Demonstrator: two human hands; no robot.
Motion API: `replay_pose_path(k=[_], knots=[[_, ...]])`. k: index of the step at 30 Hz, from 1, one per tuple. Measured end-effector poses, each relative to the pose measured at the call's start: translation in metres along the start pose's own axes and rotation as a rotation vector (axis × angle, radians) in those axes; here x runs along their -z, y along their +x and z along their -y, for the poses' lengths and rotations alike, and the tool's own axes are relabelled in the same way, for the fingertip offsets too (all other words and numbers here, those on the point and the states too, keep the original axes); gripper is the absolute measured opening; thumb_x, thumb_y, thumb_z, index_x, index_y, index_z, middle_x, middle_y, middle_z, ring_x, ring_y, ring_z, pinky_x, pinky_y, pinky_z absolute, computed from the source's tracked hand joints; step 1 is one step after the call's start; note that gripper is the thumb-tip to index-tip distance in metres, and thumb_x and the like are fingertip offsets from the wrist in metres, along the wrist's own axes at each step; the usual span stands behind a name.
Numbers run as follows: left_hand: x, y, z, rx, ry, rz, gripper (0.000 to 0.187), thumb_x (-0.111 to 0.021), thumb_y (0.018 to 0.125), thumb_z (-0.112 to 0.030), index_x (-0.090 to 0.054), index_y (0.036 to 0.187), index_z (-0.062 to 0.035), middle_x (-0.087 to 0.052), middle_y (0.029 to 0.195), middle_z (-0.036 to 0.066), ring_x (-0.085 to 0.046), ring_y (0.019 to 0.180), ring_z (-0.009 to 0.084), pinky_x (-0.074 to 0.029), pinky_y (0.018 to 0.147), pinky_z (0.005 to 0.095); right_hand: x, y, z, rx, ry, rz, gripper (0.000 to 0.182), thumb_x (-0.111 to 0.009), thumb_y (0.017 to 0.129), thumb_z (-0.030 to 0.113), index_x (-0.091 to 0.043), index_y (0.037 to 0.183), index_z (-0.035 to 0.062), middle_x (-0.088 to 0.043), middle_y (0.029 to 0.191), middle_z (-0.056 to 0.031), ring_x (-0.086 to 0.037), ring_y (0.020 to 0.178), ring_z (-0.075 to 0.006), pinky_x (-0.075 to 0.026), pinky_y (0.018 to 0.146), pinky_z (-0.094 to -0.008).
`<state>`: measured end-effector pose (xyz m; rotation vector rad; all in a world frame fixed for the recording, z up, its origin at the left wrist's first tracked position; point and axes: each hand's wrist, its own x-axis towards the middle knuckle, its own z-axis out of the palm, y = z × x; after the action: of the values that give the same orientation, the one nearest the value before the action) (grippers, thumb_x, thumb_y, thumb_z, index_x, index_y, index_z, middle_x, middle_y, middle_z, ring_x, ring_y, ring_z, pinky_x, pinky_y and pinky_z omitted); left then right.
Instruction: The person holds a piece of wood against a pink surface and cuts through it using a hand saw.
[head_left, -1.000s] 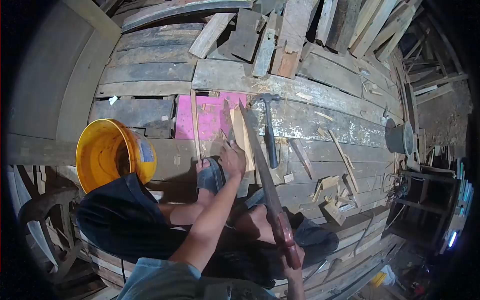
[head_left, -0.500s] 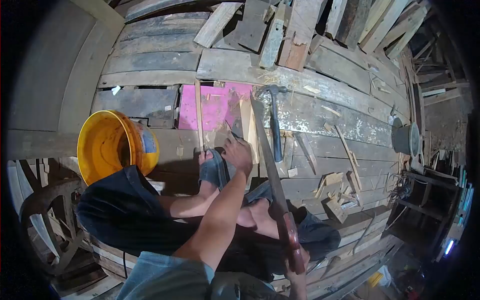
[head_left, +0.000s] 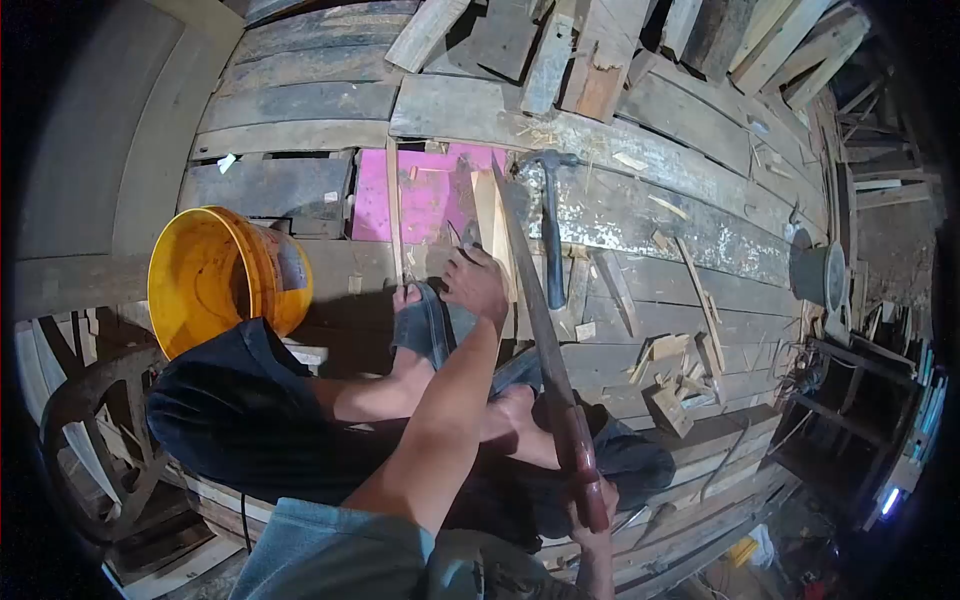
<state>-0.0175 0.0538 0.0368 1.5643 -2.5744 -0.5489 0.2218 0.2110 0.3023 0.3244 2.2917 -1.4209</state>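
Note:
My left hand (head_left: 476, 286) is closed in front of my foot, with dark, pointed tips of a small object showing at its fingers; its kind cannot be made out. Just beyond and beside it lies a pale wood strip (head_left: 497, 230). My right hand (head_left: 590, 505), partly hidden, grips the reddish-brown handle of a long-bladed tool (head_left: 540, 318). The dark, narrow blade slants up and away, its tip near the pale strip's far end. A claw hammer (head_left: 551, 230) lies to the right of the blade. Left of my left hand, a thin wood strip (head_left: 394, 205) crosses a pink sheet (head_left: 425, 200).
A yellow bucket (head_left: 262, 285) lies tilted at the left, beside my knee. Wood offcuts (head_left: 675, 385) are scattered at the right, and a grey bucket (head_left: 820, 275) stands farther off. Several boards (head_left: 600, 70) are stacked at the back of the plank floor (head_left: 670, 205).
The whole view has shifted slightly, so the floor and objects appear a little higher. My left hand has turned slightly by the pale strip. Both hands keep their grips.

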Motion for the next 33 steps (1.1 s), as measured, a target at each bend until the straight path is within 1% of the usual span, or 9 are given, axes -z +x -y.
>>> replay_pose_path(k=[8,15,19,20,23,27,29,31,33], knots=[[-0.023,-0.001,0.011,0.002,0.025,0.021,0.035,-0.053,0.079,-0.024,-0.056,0.110,-0.0075,-0.059,0.099,0.014,-0.056,0.102,0.0311,-0.039,0.085,0.0529,0.021,-0.014,0.022,-0.010,-0.121,-0.082,0.018,-0.066,0.068,0.012,-0.063,0.084,0.0050,-0.061,0.071,-0.0074,-0.062,0.063,-0.0206,-0.045,0.062,-0.0294],[-0.010,-0.001,0.005,-0.027,0.036,0.024,0.034,-0.055,0.077,-0.023,-0.057,0.106,-0.0079,-0.057,0.101,0.012,-0.055,0.100,0.0301,-0.038,0.082,0.0487,-0.022,0.085,0.048,-0.030,0.128,-0.088,0.015,-0.064,0.072,-0.002,-0.059,0.086,-0.0005,-0.059,0.071,-0.0107,-0.058,0.061,-0.0188,-0.046,0.062,-0.0294],[-0.011,0.003,0.007,-0.020,0.011,0.053,0.031,-0.056,0.077,-0.021,-0.057,0.105,-0.0084,-0.056,0.098,0.011,-0.055,0.098,0.0287,-0.039,0.082,0.0485,-0.024,0.058,0.063,0.075,-0.044,-0.065,0.022,-0.065,0.071,0.003,-0.059,0.092,0.0021,-0.059,0.070,-0.0091,-0.059,0.060,-0.0199,-0.046,0.061,-0.0281],[-0.012,0.003,0.006,-0.013,0.030,0.055,0.030,-0.056,0.077,-0.021,-0.056,0.104,-0.0086,-0.056,0.099,0.011,-0.056,0.098,0.0282,-0.039,0.082,0.0485,-0.013,0.035,0.048,-0.129,0.114,-0.007,0.025,-0.066,0.069,0.008,-0.061,0.093,0.0037,-0.058,0.067,-0.0057,-0.059,0.057,-0.0152,-0.045,0.058,-0.0259],[-0.014,0.004,0.009,-0.026,0.083,0.091,0.029,-0.056,0.078,-0.021,-0.056,0.104,-0.0085,-0.056,0.098,0.011,-0.056,0.097,0.0288,-0.040,0.081,0.0487,0.002,0.013,0.058,-0.101,0.114,-0.026,0.027,-0.065,0.069,0.011,-0.062,0.095,0.0030,-0.058,0.065,-0.0006,-0.058,0.058,-0.0071,-0.044,0.056,-0.0227],[-0.023,0.000,0.015,-0.105,0.039,-0.006,0.028,-0.055,0.078,-0.021,-0.056,0.103,-0.0076,-0.056,0.098,0.011,-0.056,0.097,0.0295,-0.040,0.078,0.0485,-0.032,0.087,0.049,0.079,0.056,-0.045,0.022,-0.066,0.070,0.004,-0.059,0.091,0.0039,-0.061,0.076,-0.0103,-0.061,0.066,-0.0305,-0.047,0.067,-0.0332],[-0.025,0.004,0.012,-0.090,0.026,-0.024,0.032,-0.055,0.078,-0.022,-0.056,0.106,-0.0072,-0.056,0.099,0.012,-0.056,0.097,0.0301,-0.040,0.078,0.0480,-0.043,0.100,0.041,0.120,0.025,-0.041,0.020,-0.061,0.076,0.003,-0.058,0.095,-0.0007,-0.057,0.073,-0.0054,-0.055,0.064,-0.0124,-0.044,0.060,-0.0263],[-0.023,0.003,0.015,-0.071,0.045,0.028,0.033,-0.056,0.078,-0.023,-0.055,0.108,-0.0071,-0.056,0.100,0.013,-0.056,0.099,0.0302,-0.040,0.079,0.0477,-0.037,0.074,0.051,0.156,-0.096,-0.082,0.020,-0.065,0.072,0.003,-0.059,0.091,0.0035,-0.060,0.077,-0.0102,-0.061,0.066,-0.0279,-0.047,0.067,-0.0329],[-0.036,0.001,0.019,-0.080,0.053,-0.025,0.039,-0.057,0.077,-0.024,-0.055,0.112,-0.0075,-0.056,0.104,0.013,-0.055,0.101,0.0292,-0.038,0.081,0.0472,-0.025,0.038,0.071,0.005,0.068,-0.056,0.022,-0.065,0.071,0.001,-0.059,0.091,0.0004,-0.056,0.069,-0.0066,-0.058,0.057,-0.0183,-0.046,0.057,-0.0285]])
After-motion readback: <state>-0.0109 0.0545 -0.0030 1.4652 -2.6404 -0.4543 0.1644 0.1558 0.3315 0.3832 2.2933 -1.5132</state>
